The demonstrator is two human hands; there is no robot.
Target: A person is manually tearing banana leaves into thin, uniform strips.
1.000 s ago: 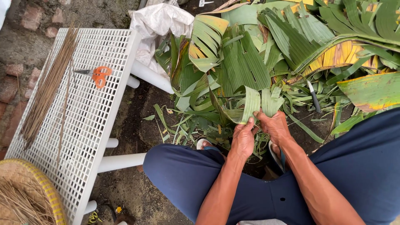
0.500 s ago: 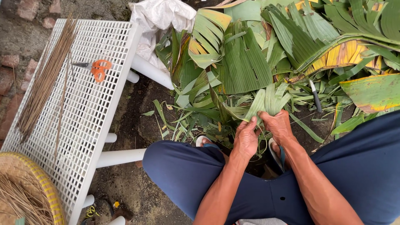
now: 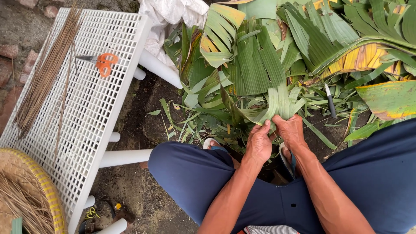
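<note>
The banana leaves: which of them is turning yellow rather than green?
The long leaf at the upper right, with a broad yellow band and browning edges. The strips in both hands and most of the pile are green.

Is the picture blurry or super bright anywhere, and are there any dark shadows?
Head view: soft, even daylight, no hard shadows; only dim spots under the white rack and between the knees. Both hands, left hand and right hand, and the leaf strips they grip look sharp. No glare, though the white cloth is very bright. The wide lens makes the rack's edges splay slightly.
</note>
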